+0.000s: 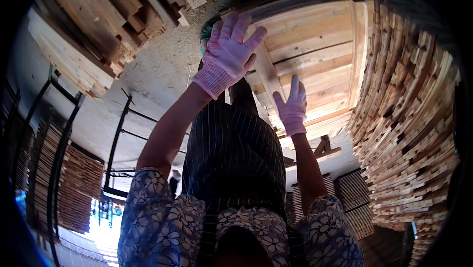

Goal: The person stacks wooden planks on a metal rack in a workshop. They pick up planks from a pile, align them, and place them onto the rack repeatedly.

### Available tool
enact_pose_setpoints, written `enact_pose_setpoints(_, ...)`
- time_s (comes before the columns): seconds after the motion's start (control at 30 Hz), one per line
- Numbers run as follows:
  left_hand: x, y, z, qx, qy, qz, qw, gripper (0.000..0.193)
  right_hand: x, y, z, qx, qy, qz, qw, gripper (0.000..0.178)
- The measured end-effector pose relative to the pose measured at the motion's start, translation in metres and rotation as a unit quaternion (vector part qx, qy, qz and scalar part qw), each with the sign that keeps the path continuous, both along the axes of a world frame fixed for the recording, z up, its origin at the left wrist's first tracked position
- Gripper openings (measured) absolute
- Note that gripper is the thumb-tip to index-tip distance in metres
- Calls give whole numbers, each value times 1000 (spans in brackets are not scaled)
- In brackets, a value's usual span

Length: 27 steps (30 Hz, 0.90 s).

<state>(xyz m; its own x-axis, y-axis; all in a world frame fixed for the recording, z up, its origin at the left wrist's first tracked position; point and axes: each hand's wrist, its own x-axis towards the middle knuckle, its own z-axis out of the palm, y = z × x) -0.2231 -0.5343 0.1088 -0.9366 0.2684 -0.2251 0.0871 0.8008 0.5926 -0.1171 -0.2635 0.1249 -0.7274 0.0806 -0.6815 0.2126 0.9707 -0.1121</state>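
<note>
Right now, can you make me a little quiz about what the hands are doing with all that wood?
1. True or false: both hands wear pink gloves.
2. What does the left hand rest on? A) a metal rack B) a long wooden plank C) a bucket
3. Fill in: the right hand lies flat on wooden ____.

Key:
1. True.
2. B, the wooden plank.
3. Boards, part of the flat layer of boards beside the tall pile of wood strips.

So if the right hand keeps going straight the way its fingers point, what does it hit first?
Most likely the flat wooden boards of the pallet-like panel just ahead of the right hand; whether the fingers already touch them is unclear.
</note>
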Motion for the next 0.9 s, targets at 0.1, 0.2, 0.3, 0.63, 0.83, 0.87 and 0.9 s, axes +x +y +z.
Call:
enact_pose_setpoints(0.1, -6, 20, -24, -105, 79, -202, 970, 75, 60, -6, -15, 34, -14, 16, 999, 85)
enact_pose_setpoints(0.2, -31, 27, -42, -202, 99, -321, 920, 76, 86, -19, -46, 115, 142, 22, 983, 73)
enact_pose_setpoints(0.3, -38, 19, -61, -246, 80, -391, 883, 72, 92, -19, -56, 107, 206, 6, 973, 64)
enact_pose_setpoints(0.63, -47, 44, -36, -364, -18, -436, 823, 83, 89, -14, -18, 20, 128, -139, 982, 65)
enact_pose_setpoints(0.83, -5, 85, -1, -327, 40, -524, 785, 77, 256, -10, -51, 15, 186, -766, 615, 73)
enact_pose_setpoints(0.87, 11, 88, -3, -291, 50, -537, 790, 73, 269, 1, -43, -66, 155, -878, 449, 71)
enact_pose_setpoints(0.9, 31, 99, 3, -286, 43, -540, 791, 70, 281, 14, -33, -101, 125, -954, 251, 70)
